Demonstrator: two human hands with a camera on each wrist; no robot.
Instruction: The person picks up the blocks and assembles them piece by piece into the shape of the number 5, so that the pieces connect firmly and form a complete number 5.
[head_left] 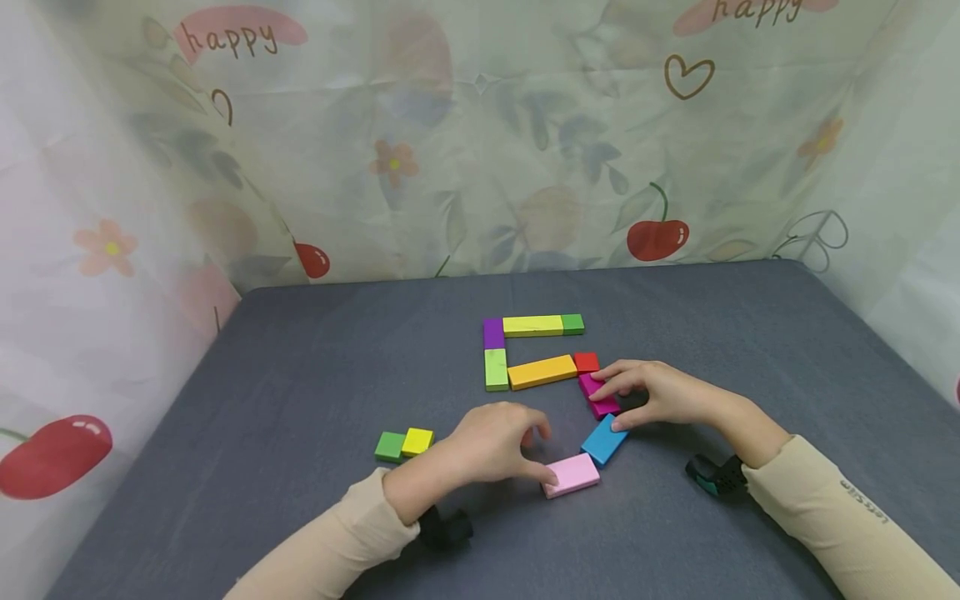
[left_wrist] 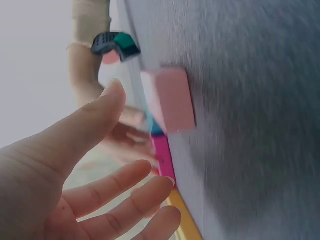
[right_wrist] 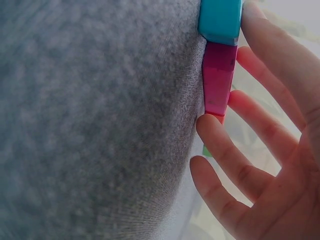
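In the head view, my left hand point(head_left: 491, 442) hovers beside the left end of a pink block point(head_left: 572, 476), its thumb tip at that end and the other fingers loosely bent. The left wrist view shows nothing between the left thumb and fingers. My right hand point(head_left: 660, 396) rests over a magenta block point(head_left: 600, 398) and a blue block point(head_left: 604, 440), fingertips at the magenta one and thumb at the blue one. The pink block's far corner meets the blue block's lower end. A red block point(head_left: 587, 362) and an orange block point(head_left: 542, 372) adjoin the magenta one.
A lime block point(head_left: 496, 369), a purple block point(head_left: 493, 333), a long yellow block point(head_left: 532, 326) and a green block point(head_left: 572, 324) continue the line. Left of my left hand lie a second green block point(head_left: 389, 447) and a short yellow block point(head_left: 417, 442). A patterned curtain point(head_left: 480, 167) hangs behind the table.
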